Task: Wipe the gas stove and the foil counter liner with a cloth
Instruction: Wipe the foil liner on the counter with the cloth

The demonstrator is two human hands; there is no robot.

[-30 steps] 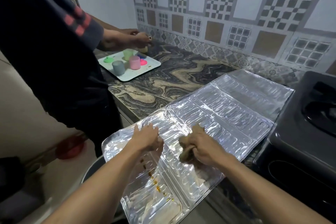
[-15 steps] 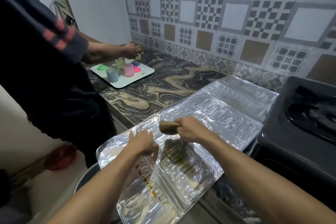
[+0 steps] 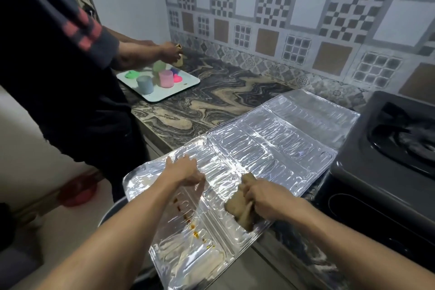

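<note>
From the head view, my left hand [image 3: 182, 170] lies flat with fingers spread on the foil liner [image 3: 270, 148], pinning it so it won't slide off the desk [image 3: 211, 106] edge. My right hand [image 3: 266, 198] has its grip closed round the brown cloth [image 3: 237, 207], pressed onto the liner. Orange stains [image 3: 188, 219] lie between my arms (likely next). The gas stove [image 3: 388, 160] waits at right; a second person [image 3: 58, 77] handles cups on a tray [image 3: 188, 83], well apart.

gas stove [image 3: 388, 148] cropped at right
</note>
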